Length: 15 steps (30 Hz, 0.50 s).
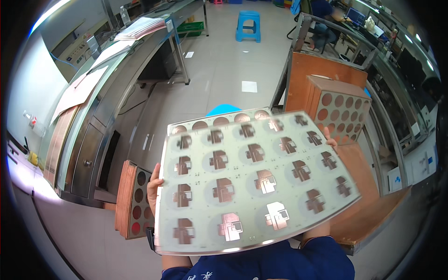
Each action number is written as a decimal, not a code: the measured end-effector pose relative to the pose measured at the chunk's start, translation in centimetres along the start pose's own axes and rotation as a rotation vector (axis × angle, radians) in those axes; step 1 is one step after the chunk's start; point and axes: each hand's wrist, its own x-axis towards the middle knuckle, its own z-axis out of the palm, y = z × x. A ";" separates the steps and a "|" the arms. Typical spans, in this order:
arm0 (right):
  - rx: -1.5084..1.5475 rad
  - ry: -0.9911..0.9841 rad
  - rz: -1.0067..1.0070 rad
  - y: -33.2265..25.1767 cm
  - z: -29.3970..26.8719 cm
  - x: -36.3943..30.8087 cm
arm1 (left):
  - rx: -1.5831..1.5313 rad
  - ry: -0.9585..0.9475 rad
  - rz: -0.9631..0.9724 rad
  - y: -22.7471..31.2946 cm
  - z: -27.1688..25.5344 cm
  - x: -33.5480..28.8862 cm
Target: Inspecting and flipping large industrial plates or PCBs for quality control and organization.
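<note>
A large pale-green panel (238, 182) with rows of copper circuit patterns lies in front of me, tilted, its near edge close to my body. My left hand (154, 185) grips its left edge, fingers closed. At the right edge, the fingertips of my right hand (330, 139) curl around the panel; the rest of that hand is hidden underneath. Behind its far edge shows another panel (186, 122) with round copper spots, mostly covered. Whether the two panels touch cannot be told. A bit of blue stool (225, 109) peeks out beyond them.
On my right, a brown slanted rack (298, 70) carries a stack of spotted panels (343, 109). A similar stack (135, 200) stands low at left. A metal-framed bench (102, 107) with papers (142, 28) runs along the left. Farther off are a blue stool (248, 25) and a seated person (322, 23).
</note>
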 end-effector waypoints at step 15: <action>-0.023 0.161 -0.045 3.7 0.5 -2.9 | -0.181 0.132 -0.449 -0.4 0.8 -1.2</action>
